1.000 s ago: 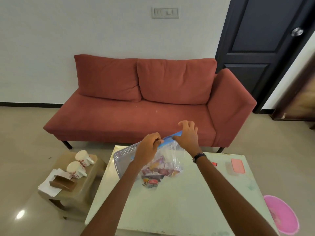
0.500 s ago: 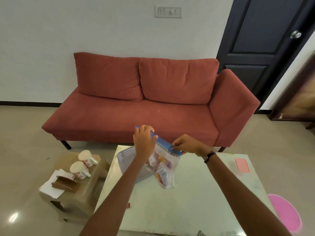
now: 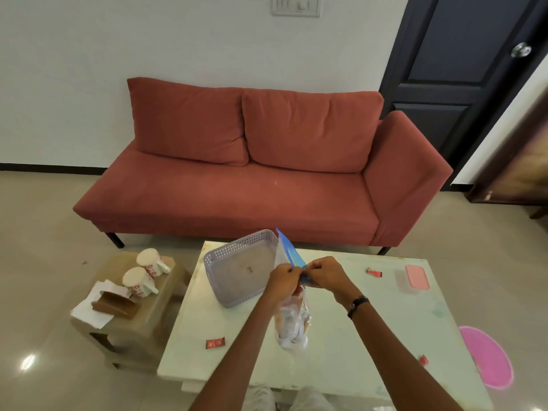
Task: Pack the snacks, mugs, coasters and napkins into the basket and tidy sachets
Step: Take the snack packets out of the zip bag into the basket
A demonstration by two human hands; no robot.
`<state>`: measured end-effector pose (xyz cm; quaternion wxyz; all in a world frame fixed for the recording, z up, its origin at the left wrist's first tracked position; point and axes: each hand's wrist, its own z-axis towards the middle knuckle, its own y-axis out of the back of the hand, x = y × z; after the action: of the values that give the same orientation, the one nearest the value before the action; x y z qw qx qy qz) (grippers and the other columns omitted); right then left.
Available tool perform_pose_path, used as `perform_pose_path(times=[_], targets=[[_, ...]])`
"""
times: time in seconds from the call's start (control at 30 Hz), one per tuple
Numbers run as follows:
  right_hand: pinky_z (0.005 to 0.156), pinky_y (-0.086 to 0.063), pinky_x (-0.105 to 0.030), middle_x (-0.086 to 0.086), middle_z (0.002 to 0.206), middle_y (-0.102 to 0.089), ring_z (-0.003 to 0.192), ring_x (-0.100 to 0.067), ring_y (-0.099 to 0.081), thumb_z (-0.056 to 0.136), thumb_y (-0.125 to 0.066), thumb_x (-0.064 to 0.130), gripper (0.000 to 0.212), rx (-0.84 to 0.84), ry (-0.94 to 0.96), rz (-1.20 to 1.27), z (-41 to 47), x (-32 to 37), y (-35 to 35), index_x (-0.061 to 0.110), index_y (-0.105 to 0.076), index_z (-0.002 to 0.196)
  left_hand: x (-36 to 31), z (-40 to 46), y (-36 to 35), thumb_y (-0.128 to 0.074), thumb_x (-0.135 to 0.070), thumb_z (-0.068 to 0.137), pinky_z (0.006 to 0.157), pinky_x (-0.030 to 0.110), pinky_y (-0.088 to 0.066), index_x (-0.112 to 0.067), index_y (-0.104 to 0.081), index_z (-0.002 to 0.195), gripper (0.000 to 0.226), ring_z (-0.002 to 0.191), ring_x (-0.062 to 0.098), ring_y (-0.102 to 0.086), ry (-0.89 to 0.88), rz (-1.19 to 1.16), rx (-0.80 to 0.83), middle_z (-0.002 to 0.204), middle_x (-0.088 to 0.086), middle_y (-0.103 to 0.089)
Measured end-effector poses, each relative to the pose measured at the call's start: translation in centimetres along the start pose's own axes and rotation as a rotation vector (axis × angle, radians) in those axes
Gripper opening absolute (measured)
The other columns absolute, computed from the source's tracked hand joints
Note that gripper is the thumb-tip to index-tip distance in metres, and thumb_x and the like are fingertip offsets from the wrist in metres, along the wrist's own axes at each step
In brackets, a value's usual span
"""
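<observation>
A clear zip bag of snacks (image 3: 292, 324) with a blue seal strip hangs over the pale table (image 3: 370, 336). My left hand (image 3: 283, 278) and my right hand (image 3: 324, 274) both pinch its top edge, fingertips almost touching. The grey perforated basket (image 3: 221, 256) stands behind them on the table's far left, nearly empty. Red sachets lie on the table: one (image 3: 215, 343) at the front left, one (image 3: 374, 272) at the right, one (image 3: 423, 359) near the right edge. Two white mugs (image 3: 146, 272) with red flowers, white napkins (image 3: 89, 311) and brown coasters (image 3: 114, 304) sit on a low side stool.
A pink-lidded box (image 3: 416, 277) rests at the table's far right. The red sofa (image 3: 252, 173) stands behind the table. The side stool (image 3: 130, 318) is left of the table. A pink round object (image 3: 486, 360) lies on the floor at the right.
The bag has swung from spread wide to hanging edge-on and lower. My hands have come together at its top. The basket, hidden before, now shows fully.
</observation>
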<state>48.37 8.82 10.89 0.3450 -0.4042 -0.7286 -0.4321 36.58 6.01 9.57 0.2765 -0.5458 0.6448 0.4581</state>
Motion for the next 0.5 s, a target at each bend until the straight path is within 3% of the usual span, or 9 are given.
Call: perform_pose_path(times=[0.1, 0.2, 0.37, 0.5], targets=[[0.058, -0.056, -0.014, -0.008, 0.071, -0.068, 0.061, -0.008, -0.066, 0.081, -0.066, 0.008, 0.013, 0.22, -0.194, 0.114, -0.6, 0.4, 1.0, 0.005, -0.068, 0.069, 0.4, -0.7, 0.0, -0.039, -0.013, 0.091, 0.068, 0.034, -0.048, -0.006, -0.05, 0.077, 0.02, 0.067, 0.023, -0.052, -0.083, 0.062, -0.026, 0.076, 0.015, -0.056], [0.067, -0.056, -0.013, 0.0, 0.072, -0.067, 0.067, -0.006, -0.063, 0.088, -0.059, 0.009, 0.016, 0.393, -0.191, 0.094, -1.2, 0.2, 1.4, 0.011, -0.066, 0.074, 0.9, -1.4, 0.0, -0.039, -0.014, 0.093, 0.065, 0.031, -0.048, -0.006, -0.049, 0.078, 0.019, 0.065, 0.021, -0.051, -0.084, 0.039, 0.019, 0.073, 0.012, -0.054], [0.069, -0.05, -0.014, 0.0, 0.072, -0.062, 0.065, -0.006, -0.058, 0.09, -0.051, 0.007, 0.021, 0.345, -0.028, 0.102, -2.2, -0.5, -0.5, 0.013, -0.062, 0.074, 1.1, -2.3, 1.0, -0.037, -0.029, 0.095, 0.051, 0.02, -0.05, -0.011, -0.054, 0.08, 0.029, 0.051, 0.01, -0.051, 0.112, -0.029, 0.082, 0.062, 0.002, -0.051], [0.058, -0.045, -0.013, 0.001, 0.068, -0.057, 0.058, -0.006, -0.05, 0.087, -0.048, 0.012, 0.019, 0.404, -0.109, 0.145, -2.6, -0.8, -1.2, 0.01, -0.062, 0.074, 1.8, -2.5, 1.6, -0.036, -0.018, 0.091, 0.059, 0.029, -0.044, -0.011, -0.051, 0.071, 0.026, 0.051, 0.014, -0.045, -0.011, -0.001, 0.103, 0.06, 0.003, -0.049]])
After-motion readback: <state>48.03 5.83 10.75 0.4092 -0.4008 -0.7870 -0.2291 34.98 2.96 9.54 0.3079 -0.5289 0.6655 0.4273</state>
